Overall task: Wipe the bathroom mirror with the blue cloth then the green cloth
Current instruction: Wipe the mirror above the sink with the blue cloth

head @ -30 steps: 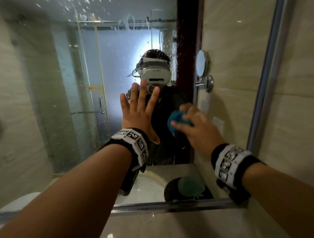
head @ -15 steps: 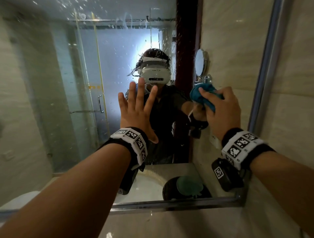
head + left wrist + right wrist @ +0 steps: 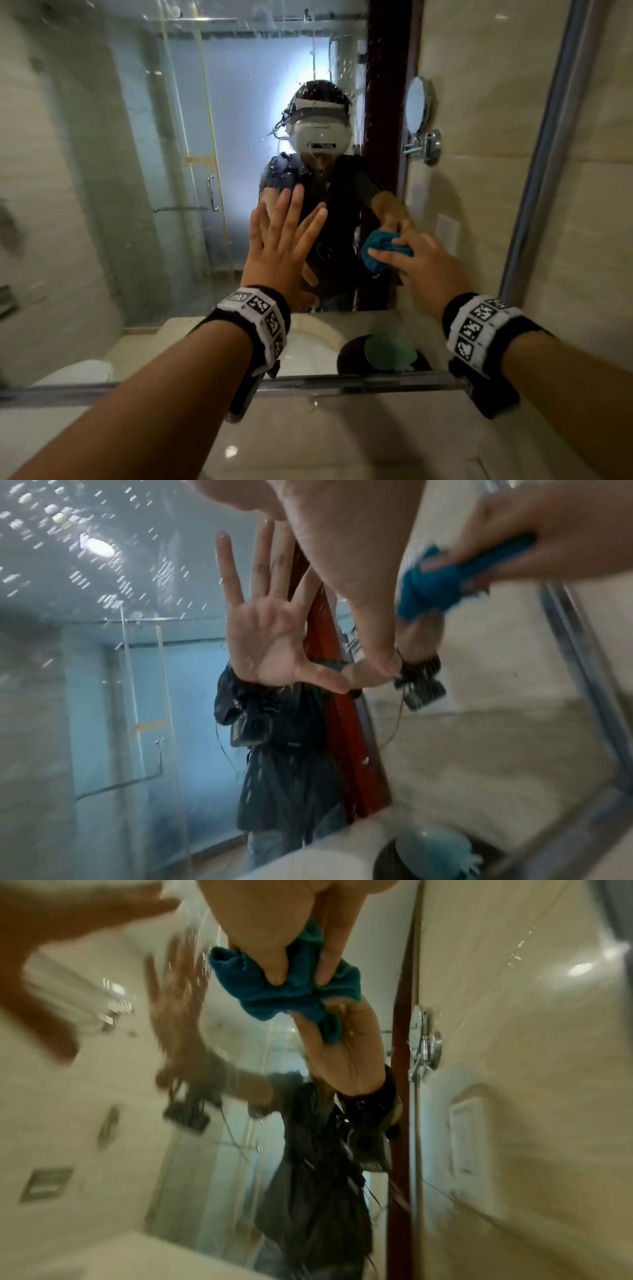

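Observation:
The bathroom mirror [image 3: 137, 171] fills the head view, with water drops on its upper part. My left hand [image 3: 281, 246] lies flat on the glass with its fingers spread; the left wrist view shows its thumb [image 3: 369, 601] on the glass. My right hand [image 3: 421, 263] grips the bunched blue cloth [image 3: 383, 248] and presses it to the glass just right of the left hand. The right wrist view shows fingers [image 3: 270, 947] curled into the blue cloth [image 3: 274, 993]. The green cloth [image 3: 387, 349] shows only as a reflection, inside a dark round container low in the mirror.
A metal frame runs along the mirror's bottom edge [image 3: 342, 381] and right edge [image 3: 541, 171]. Beige wall tiles [image 3: 599, 240] lie to the right, a pale counter [image 3: 342, 438] below. The glass reflects a round wall-mounted shaving mirror [image 3: 416, 106] and a shower door.
My right hand swept the blue cloth up and right, then back down and left across the glass. The left hand has stayed flat on the mirror.

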Demonstrator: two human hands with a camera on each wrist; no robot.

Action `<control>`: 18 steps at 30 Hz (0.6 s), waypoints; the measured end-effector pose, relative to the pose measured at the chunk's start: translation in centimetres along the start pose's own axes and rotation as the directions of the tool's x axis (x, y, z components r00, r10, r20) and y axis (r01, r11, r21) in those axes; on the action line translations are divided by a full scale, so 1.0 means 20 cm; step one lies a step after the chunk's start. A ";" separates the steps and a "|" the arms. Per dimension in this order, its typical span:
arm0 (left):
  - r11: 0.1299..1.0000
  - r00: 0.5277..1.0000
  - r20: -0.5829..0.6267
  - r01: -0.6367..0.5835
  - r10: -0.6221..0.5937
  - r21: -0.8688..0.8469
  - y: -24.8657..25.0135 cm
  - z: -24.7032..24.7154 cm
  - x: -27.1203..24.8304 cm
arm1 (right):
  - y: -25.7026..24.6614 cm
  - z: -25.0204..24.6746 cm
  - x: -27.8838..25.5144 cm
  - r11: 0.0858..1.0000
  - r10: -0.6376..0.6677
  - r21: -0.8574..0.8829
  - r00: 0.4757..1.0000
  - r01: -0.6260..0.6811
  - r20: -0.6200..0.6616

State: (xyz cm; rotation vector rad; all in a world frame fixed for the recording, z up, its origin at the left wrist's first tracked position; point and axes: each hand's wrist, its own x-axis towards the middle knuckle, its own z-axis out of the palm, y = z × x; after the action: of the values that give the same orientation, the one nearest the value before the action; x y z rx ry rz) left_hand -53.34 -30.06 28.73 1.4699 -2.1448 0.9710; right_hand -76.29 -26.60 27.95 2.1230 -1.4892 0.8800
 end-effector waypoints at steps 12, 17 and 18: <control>0.983 0.976 0.180 0.143 -0.120 -0.119 -0.01 0.27 -0.22 | -0.30 0.44 -0.14 0.970 -0.219 -0.068 0.959 0.235 0.180; 0.983 0.979 0.177 0.122 -0.097 -0.140 -0.04 0.29 -0.23 | -0.19 0.58 -0.33 0.908 -0.330 -0.104 0.846 0.406 0.419; 0.983 0.979 0.181 0.121 -0.095 -0.141 -0.04 0.29 -0.23 | -0.18 0.56 -0.31 0.918 -0.317 -0.104 0.866 0.383 0.387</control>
State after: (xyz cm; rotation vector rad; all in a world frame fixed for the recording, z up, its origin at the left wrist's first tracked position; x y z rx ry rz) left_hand -50.24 -31.34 22.03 1.6289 -2.1766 0.6477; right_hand -71.38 -28.14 15.72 2.4007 -1.2156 0.2182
